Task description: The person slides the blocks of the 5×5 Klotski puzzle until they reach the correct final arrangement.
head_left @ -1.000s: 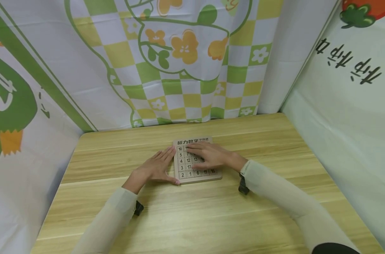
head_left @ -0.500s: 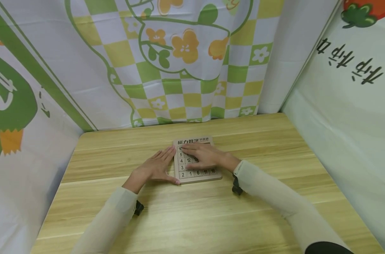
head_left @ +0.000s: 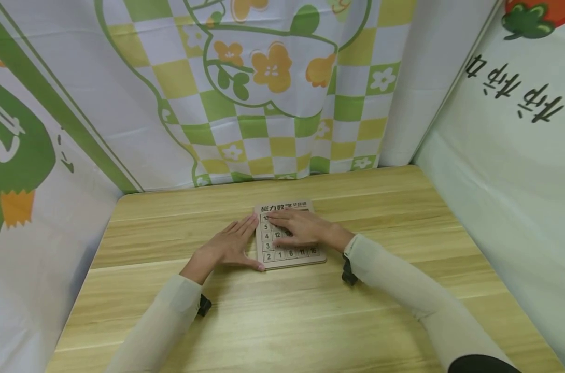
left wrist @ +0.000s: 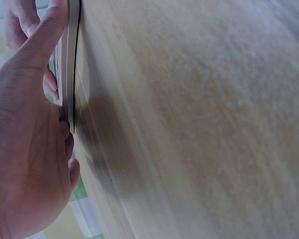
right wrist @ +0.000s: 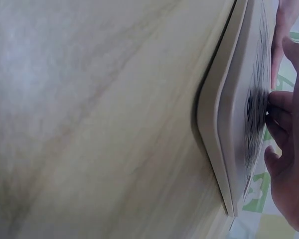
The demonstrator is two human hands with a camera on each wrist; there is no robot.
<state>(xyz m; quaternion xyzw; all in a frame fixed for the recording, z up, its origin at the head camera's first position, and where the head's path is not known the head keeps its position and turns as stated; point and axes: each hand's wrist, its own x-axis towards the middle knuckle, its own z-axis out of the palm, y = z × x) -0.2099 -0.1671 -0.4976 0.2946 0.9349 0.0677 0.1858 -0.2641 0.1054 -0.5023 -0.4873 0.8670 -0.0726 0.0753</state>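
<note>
A flat wooden number sliding puzzle [head_left: 292, 263] lies on the table, with rows of numbered tiles and dark printed characters along its far edge. My left hand [head_left: 228, 247] rests against the puzzle's left side, fingers straight and thumb spread to the near left corner. Over the upper middle of the tiles lies my right hand [head_left: 303, 229], its fingertips touching tiles near the top left, by the 10. Several tiles are hidden beneath it. In the right wrist view the puzzle [right wrist: 234, 109] shows its two-layer edge, and the fingers of the right hand [right wrist: 289, 144] bend down to its face.
The wood-grain table [head_left: 282, 321] extends around the puzzle. Behind it hangs a checked green and yellow curtain [head_left: 264, 129], with white printed cloth [head_left: 506, 171] at the right side. A dark wrist camera [head_left: 349, 272] sits under the right sleeve.
My right hand has slid a little left across the tiles, covering more of the middle columns, then stayed almost still. The left hand and the puzzle have hardly moved.
</note>
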